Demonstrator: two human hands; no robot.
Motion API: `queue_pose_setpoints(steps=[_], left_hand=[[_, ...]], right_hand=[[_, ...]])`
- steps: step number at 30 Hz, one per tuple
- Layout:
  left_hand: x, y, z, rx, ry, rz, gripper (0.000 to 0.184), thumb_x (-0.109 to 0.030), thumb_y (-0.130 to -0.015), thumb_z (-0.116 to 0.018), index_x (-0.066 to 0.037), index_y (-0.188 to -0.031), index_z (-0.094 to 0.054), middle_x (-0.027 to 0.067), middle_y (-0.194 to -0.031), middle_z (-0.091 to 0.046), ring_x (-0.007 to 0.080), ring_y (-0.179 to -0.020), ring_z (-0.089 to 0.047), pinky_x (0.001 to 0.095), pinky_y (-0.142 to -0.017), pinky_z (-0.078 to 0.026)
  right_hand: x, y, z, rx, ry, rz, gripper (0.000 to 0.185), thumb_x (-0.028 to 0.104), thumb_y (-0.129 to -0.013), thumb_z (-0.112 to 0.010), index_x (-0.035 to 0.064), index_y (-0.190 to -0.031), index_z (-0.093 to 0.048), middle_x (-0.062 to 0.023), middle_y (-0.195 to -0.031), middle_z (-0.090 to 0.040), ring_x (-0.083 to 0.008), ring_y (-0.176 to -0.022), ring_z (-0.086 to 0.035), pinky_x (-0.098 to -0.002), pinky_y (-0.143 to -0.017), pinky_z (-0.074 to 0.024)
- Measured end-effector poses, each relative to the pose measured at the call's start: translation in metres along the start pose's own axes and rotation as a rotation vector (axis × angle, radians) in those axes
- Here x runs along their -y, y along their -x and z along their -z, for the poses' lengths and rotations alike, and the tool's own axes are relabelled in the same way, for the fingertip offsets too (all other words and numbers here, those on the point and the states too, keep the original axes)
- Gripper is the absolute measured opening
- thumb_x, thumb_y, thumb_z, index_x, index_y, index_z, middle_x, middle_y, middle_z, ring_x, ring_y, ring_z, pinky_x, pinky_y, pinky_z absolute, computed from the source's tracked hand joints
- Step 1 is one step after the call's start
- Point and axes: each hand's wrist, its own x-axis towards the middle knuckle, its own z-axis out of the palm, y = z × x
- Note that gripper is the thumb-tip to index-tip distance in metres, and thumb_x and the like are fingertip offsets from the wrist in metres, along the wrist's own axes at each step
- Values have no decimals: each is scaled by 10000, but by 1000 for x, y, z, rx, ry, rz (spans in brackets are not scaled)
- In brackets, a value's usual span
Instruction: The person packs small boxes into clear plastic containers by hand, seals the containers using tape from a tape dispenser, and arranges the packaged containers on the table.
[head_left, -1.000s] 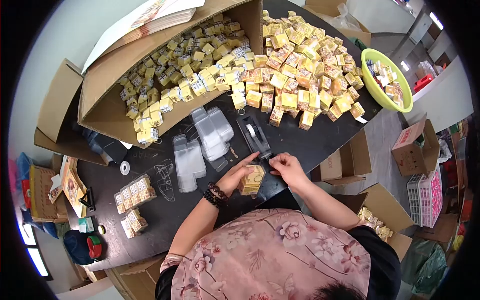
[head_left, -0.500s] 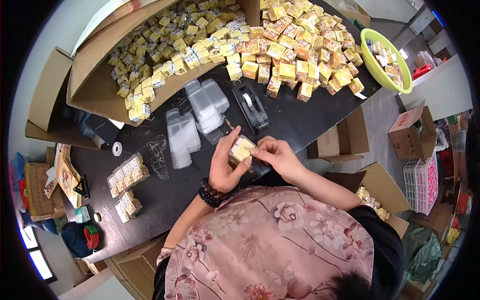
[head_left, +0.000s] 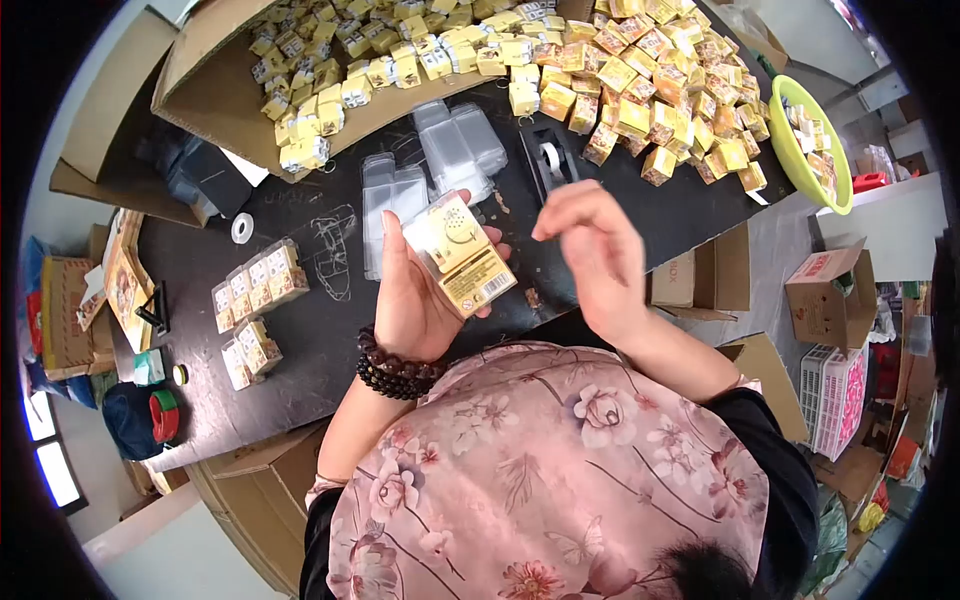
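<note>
My left hand (head_left: 415, 290) holds a yellow printed package (head_left: 461, 256), its barcode face turned up, with the thumb on one side and fingertips on the other. To its right, my right hand (head_left: 595, 245) is raised over the table, apart from the package, its fingers bent; whether anything small is between them cannot be seen. A black tape dispenser (head_left: 549, 160) stands just beyond the right hand. Clear plastic cases (head_left: 462, 150) lie beyond the package. Filled clear packs (head_left: 262, 285) sit at the left on the black table (head_left: 300, 385).
A large carton (head_left: 215, 85) of small yellow boxes lies at the back, beside a heap of yellow boxes (head_left: 650, 85). A green basin (head_left: 840, 190) stands at the right edge. A tape roll (head_left: 242, 228) and wire (head_left: 335, 255) lie at the left.
The package now shows its barcode face in my left hand. My right hand has moved off it, up and to the right. The view has shifted, too.
</note>
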Motion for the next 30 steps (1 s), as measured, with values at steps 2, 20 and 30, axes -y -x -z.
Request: queue_pose_setpoints(steps=[2,20,30], left_hand=[[-5,5,7,59,1,-3,763,-687,-959,-189,-125,-1437,-383,117,-1128,-640,243,-1017,-654,311,-552,-559],[-16,115,172,-811,-839,-508,576,-142,-899,-694,-28,-1393,-419,64,-1142,-576,137,-919,-611,283,-740,-549],[-36,109,224,-1606,-2018,-649,569,-395,-794,-747,-84,-1232,-560,157,-1088,-545,380,-1033,-516,502,-879,-436]], right_hand=[[46,-7,-7,149,-309,101,251,263,-979,-555,25,-1044,-509,-110,-1017,-506,-260,-871,-613,-396,-936,-453],[94,-12,-88,222,-847,234,142,166,-984,-516,45,-1037,-467,-82,-1066,-491,-281,-871,-640,-414,-767,-492],[89,-27,-100,222,-840,219,119,137,-968,-526,57,-1036,-470,-74,-1073,-495,-271,-897,-624,-408,-763,-482]])
